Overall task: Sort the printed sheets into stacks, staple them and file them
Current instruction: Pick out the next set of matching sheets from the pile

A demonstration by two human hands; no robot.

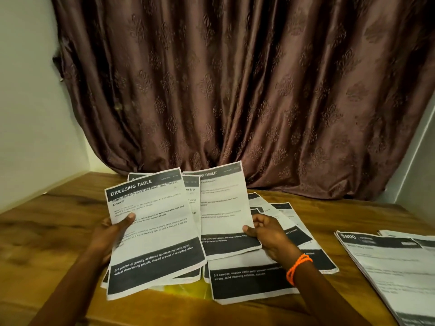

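both forearms are bare, no sleeves showing, with an orange beaded bracelet point(298, 267) looped around the right wrist.

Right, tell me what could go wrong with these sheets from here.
1. The left hand and right hand hold fanned sheets by thumb pinches only; one could slip out and land on the wrong pile.
2. The loose sheets on the table overlap untidily, so sets may get mixed.
3. The stack at the right lies close by, so stray pages could slide onto it.
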